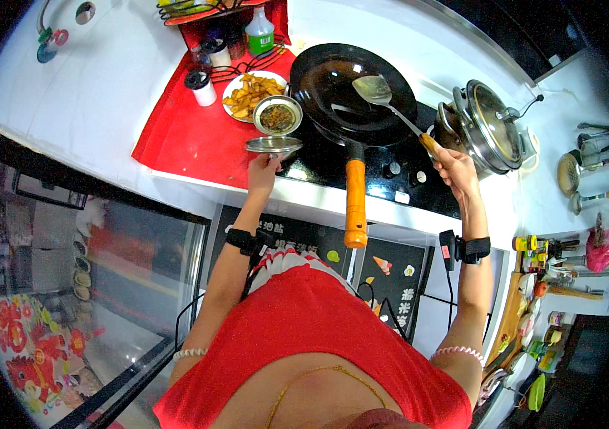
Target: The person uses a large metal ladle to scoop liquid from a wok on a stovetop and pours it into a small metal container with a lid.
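Note:
My left hand [265, 167] grips a small round metal lid [274, 143] at the stove's left edge. Just beyond the lid is a small metal bowl [268, 103] with dark liquid and brown bits in it. Behind that bowl, partly covered by it, a white plate [226, 104] holds browned potato wedges [253, 90]. In my right hand [455, 167] is the wooden handle of a metal spatula [374, 90], its blade over the black wok [326, 115]. The wok has a wooden handle [355, 198] pointing towards me; its inside looks dark and shiny.
A lidded steel pot [489, 126] stands right of the wok on the black cooktop [315, 166]. Seasoning jars [201, 88] and a green-labelled bottle [260, 33] sit by a wire rack [245, 67] on the red mat [186, 134]. Utensils and dishes line the right-hand counter [540, 204].

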A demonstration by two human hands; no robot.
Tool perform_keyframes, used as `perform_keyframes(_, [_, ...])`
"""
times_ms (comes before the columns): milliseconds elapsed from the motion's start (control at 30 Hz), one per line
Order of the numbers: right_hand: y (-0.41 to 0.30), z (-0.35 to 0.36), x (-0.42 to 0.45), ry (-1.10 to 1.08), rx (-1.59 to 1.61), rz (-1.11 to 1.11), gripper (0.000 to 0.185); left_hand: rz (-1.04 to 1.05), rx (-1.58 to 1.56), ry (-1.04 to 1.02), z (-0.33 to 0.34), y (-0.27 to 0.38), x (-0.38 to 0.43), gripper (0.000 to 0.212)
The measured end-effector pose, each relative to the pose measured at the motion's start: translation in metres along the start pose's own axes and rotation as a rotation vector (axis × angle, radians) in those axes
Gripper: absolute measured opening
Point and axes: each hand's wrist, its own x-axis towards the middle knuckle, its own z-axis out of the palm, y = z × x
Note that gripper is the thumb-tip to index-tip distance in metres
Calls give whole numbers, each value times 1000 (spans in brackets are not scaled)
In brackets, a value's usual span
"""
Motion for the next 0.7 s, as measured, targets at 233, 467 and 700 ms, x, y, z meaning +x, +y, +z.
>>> perform_keyframes(233, [1, 6, 3, 96, -152, -71, 29, 23, 7, 1, 0, -2, -1, 29])
perform_keyframes(467, [3, 7, 6, 124, -250, -128, 30, 36, -34, -18, 0, -7, 1, 26])
perform_keyframes(700, [15, 5, 20, 240, -472, -153, 36, 46, -31, 2, 2, -1, 2, 16])
